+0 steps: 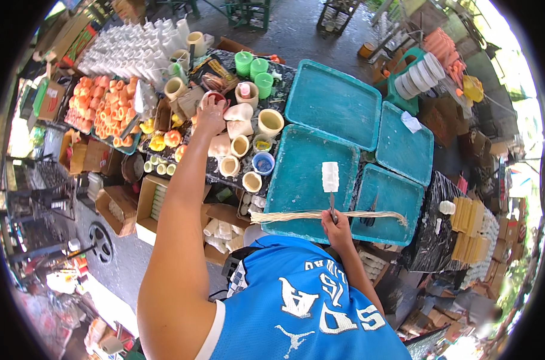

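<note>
My left hand (210, 118) is stretched out to the far left part of the table, fingers closed round a small red cup (215, 96); its fingertips are partly hidden. Beside it lie pale, lumpy moulds (239, 119) and several cream round moulds (271, 122). Close to my body, my right hand (338, 228) grips a narrow knife (332, 203) pointing away from me. At the knife's far end is a white ribbed piece (330, 176), over a teal tray (302, 162). A bundle of thin pale strings (296, 217) stretches across the near trays by my right hand.
Further teal trays (333, 102) fill the table's right side, one with dark scissors (370, 217). Green cups (263, 85) and a blue-rimmed cup (263, 162) stand among the moulds. Orange pieces (113, 111) and white pieces (134, 51) crowd the far left. Cardboard boxes (118, 207) sit below.
</note>
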Demonstrator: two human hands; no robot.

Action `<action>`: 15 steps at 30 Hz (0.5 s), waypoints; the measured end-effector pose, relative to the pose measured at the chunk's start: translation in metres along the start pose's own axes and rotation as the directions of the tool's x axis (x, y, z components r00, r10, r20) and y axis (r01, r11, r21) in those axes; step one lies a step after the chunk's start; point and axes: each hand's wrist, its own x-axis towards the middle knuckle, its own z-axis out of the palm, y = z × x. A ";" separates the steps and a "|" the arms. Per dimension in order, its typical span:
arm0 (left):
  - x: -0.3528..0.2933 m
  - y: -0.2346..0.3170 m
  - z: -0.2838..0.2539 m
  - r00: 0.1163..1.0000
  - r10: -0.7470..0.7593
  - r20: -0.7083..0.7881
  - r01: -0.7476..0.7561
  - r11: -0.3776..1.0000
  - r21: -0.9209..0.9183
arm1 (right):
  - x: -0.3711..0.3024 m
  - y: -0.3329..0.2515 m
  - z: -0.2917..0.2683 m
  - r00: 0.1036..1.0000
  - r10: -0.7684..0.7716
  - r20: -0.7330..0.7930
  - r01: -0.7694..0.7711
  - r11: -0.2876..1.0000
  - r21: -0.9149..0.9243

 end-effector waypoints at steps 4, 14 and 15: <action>0.025 -0.012 0.024 0.994 0.011 0.105 -0.020 0.996 0.087 | -0.011 0.004 -0.005 0.996 -0.059 -0.064 0.059 0.998 0.000; 0.034 -0.065 -0.001 0.925 0.039 -0.378 -0.208 0.885 -0.416 | -0.019 0.011 -0.020 0.990 -0.013 -0.142 0.039 0.984 0.176; 0.029 -0.070 -0.012 0.910 -0.069 -0.409 -0.160 0.852 -0.499 | -0.017 0.010 -0.021 0.990 -0.013 -0.143 0.038 0.984 0.173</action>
